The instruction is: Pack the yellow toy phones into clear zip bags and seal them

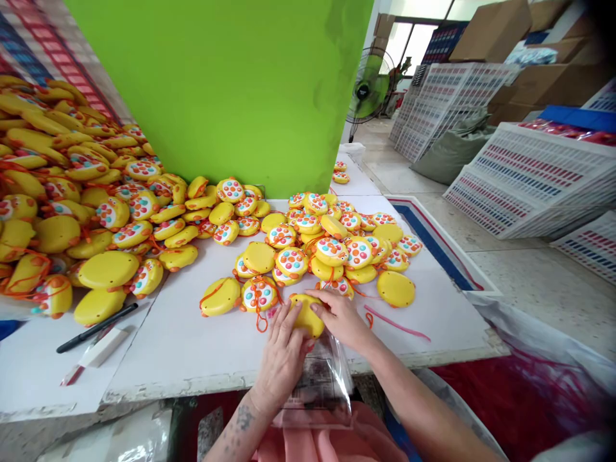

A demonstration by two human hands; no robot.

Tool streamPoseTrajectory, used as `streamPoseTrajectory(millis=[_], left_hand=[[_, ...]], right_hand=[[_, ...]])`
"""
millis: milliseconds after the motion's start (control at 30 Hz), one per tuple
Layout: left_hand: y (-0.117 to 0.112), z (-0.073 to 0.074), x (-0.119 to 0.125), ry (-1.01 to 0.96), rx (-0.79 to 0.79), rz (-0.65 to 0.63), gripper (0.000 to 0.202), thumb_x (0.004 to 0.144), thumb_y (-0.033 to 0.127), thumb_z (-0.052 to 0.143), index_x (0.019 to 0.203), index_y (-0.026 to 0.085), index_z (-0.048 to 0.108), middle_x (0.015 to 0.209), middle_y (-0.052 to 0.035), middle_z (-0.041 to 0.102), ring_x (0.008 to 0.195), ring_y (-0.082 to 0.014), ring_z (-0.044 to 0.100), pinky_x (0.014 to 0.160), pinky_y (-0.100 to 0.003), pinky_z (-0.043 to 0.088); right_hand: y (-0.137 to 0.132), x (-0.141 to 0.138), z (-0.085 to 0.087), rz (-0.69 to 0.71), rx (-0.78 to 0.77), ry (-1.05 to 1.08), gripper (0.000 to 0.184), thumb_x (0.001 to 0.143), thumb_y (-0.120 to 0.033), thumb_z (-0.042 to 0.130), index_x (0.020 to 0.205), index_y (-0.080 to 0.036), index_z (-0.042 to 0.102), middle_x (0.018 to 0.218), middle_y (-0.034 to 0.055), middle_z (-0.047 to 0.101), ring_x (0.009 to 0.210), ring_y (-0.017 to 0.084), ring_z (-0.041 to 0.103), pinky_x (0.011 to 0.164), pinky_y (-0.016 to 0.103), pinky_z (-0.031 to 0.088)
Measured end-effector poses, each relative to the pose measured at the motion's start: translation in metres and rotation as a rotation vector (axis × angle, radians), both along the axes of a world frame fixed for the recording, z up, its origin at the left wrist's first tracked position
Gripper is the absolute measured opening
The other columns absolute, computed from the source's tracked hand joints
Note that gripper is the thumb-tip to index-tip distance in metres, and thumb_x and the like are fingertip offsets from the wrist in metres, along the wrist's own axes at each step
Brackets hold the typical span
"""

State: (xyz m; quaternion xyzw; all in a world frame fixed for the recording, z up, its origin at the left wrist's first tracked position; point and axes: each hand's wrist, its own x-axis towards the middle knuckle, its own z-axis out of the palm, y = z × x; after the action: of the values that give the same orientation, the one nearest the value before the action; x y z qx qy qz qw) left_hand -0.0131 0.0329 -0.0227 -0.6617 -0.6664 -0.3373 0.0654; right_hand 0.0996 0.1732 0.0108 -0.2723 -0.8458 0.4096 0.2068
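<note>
My left hand (283, 350) and my right hand (341, 319) both grip one yellow toy (308, 316) at the near edge of the white table (192, 346). The toy sits at the mouth of a clear plastic bag (321, 385) that hangs over the table edge toward my lap. Just beyond my hands lies a loose pile of yellow toys (317, 250) with coloured buttons and orange cords. A much larger heap of the same toys (67, 199) fills the left side.
A black marker (96, 328) and a white eraser-like block (103, 346) lie at the near left. A green board (226, 90) stands behind the piles. White plastic crates (524, 179), cardboard boxes and a floor fan (368, 86) stand on the right.
</note>
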Motion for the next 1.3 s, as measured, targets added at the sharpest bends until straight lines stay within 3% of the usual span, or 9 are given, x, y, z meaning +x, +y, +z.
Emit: streamPoseTrajectory(millis=[133, 333, 500, 633, 800, 933, 1000, 1100, 1300], left_hand=[[-0.001, 0.003, 0.0, -0.077, -0.039, -0.014, 0.007, 0.091, 0.012, 0.048, 0.093, 0.018, 0.052, 0.144, -0.0132, 0.041, 0.142, -0.0277, 0.028, 0.111, -0.055, 0.037], [0.001, 0.002, -0.003, -0.291, -0.131, 0.014, 0.004, 0.093, 0.022, 0.05, 0.09, 0.019, 0.051, 0.137, -0.0115, 0.048, 0.13, -0.0236, 0.044, 0.105, -0.048, 0.043], [0.006, 0.008, -0.009, -0.412, -0.188, -0.007, 0.01, 0.092, 0.026, 0.053, 0.085, 0.019, 0.053, 0.121, -0.01, 0.058, 0.113, -0.0218, 0.055, 0.096, -0.043, 0.048], [0.01, 0.018, -0.009, -0.432, -0.218, -0.028, 0.012, 0.091, 0.026, 0.054, 0.081, 0.019, 0.054, 0.107, -0.0088, 0.062, 0.102, -0.0221, 0.059, 0.088, -0.039, 0.05], [0.014, 0.033, 0.0, -0.463, -0.305, -0.001, 0.016, 0.093, 0.023, 0.046, 0.079, 0.02, 0.051, 0.075, -0.0027, 0.063, 0.072, -0.0188, 0.059, 0.067, -0.032, 0.05], [0.009, 0.034, -0.002, -0.459, -0.093, 0.06, 0.012, 0.091, 0.03, 0.053, 0.097, 0.021, 0.058, 0.105, -0.0085, 0.063, 0.103, -0.024, 0.057, 0.091, -0.044, 0.046], [0.006, 0.03, -0.006, -0.595, -0.034, 0.182, 0.031, 0.09, 0.034, 0.055, 0.118, 0.021, 0.051, 0.123, -0.0121, 0.056, 0.11, -0.0249, 0.055, 0.093, -0.045, 0.046], [0.004, 0.023, -0.009, -0.983, -0.117, 0.251, 0.047, 0.089, 0.043, 0.054, 0.127, 0.019, 0.043, 0.122, -0.0139, 0.056, 0.091, -0.0201, 0.062, 0.074, -0.036, 0.054], [0.013, 0.02, -0.005, -1.517, -0.326, 0.184, 0.041, 0.073, 0.054, 0.068, 0.079, 0.014, 0.059, 0.069, -0.0031, 0.066, 0.062, -0.0148, 0.061, 0.059, -0.025, 0.049]], right_hand=[[-0.008, 0.001, 0.005, 0.228, -0.062, -0.028, 0.033, 0.091, -0.015, 0.05, 0.117, -0.026, 0.067, 0.114, 0.0046, 0.068, 0.108, 0.021, 0.06, 0.097, 0.04, 0.046], [-0.009, 0.025, 0.009, -0.11, 0.201, -0.098, 0.026, 0.097, -0.027, 0.044, 0.107, -0.022, 0.067, 0.099, 0.0068, 0.07, 0.092, 0.021, 0.065, 0.082, 0.035, 0.049], [-0.018, 0.041, -0.003, -0.11, 0.126, -0.313, 0.026, 0.096, -0.031, 0.045, 0.115, -0.024, 0.061, 0.084, 0.0053, 0.073, 0.075, 0.023, 0.069, 0.064, 0.03, 0.048], [-0.03, 0.031, -0.014, -0.133, 0.067, -0.151, 0.031, 0.093, -0.016, 0.04, 0.117, -0.023, 0.058, 0.102, 0.0058, 0.072, 0.091, 0.022, 0.068, 0.077, 0.033, 0.05], [-0.032, 0.017, -0.014, -0.242, -0.029, 0.159, 0.024, 0.096, -0.024, 0.04, 0.111, -0.022, 0.058, 0.1, 0.0058, 0.07, 0.084, 0.019, 0.067, 0.074, 0.03, 0.053], [-0.03, 0.019, -0.014, -0.295, -0.145, 0.282, 0.023, 0.097, -0.032, 0.042, 0.111, -0.023, 0.058, 0.093, 0.0056, 0.068, 0.073, 0.018, 0.066, 0.063, 0.029, 0.054], [-0.031, 0.021, -0.016, -0.315, -0.205, 0.325, 0.024, 0.097, -0.035, 0.043, 0.112, -0.024, 0.057, 0.086, 0.0047, 0.068, 0.065, 0.017, 0.065, 0.059, 0.029, 0.055], [-0.032, 0.023, -0.016, -0.311, -0.279, 0.373, 0.025, 0.098, -0.037, 0.041, 0.113, -0.025, 0.057, 0.079, 0.0036, 0.066, 0.058, 0.016, 0.064, 0.056, 0.03, 0.056], [-0.025, 0.025, -0.001, -0.238, 0.214, 0.266, 0.027, 0.095, -0.021, 0.046, 0.119, -0.025, 0.057, 0.116, 0.0087, 0.063, 0.11, 0.024, 0.058, 0.095, 0.044, 0.048]])
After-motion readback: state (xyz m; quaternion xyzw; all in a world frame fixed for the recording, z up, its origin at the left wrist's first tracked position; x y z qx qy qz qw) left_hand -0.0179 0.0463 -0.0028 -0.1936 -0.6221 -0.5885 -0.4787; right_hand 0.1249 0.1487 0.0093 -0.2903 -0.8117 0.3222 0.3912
